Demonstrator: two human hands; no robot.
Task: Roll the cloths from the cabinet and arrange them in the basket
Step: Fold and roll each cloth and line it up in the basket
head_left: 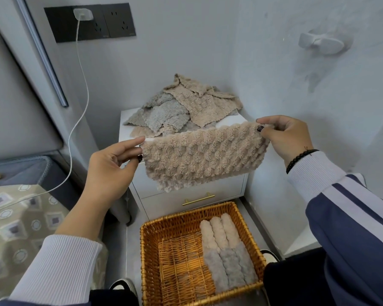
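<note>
A beige fluffy cloth (203,155), folded lengthwise, hangs stretched in the air between my hands. My left hand (113,164) pinches its left end and my right hand (285,138) pinches its right end. Behind it a heap of beige and grey cloths (184,109) lies on top of the white cabinet (192,195). On the floor below stands a wicker basket (199,250). Along its right side lie three beige rolled cloths (219,230) and three grey rolled cloths (230,268).
A bed with a patterned cover (20,217) is at the left. A white charging cable (80,107) runs from the wall socket (89,23) down to the bed. A white hook (321,41) sits on the right wall. My shoes (122,286) are beside the basket.
</note>
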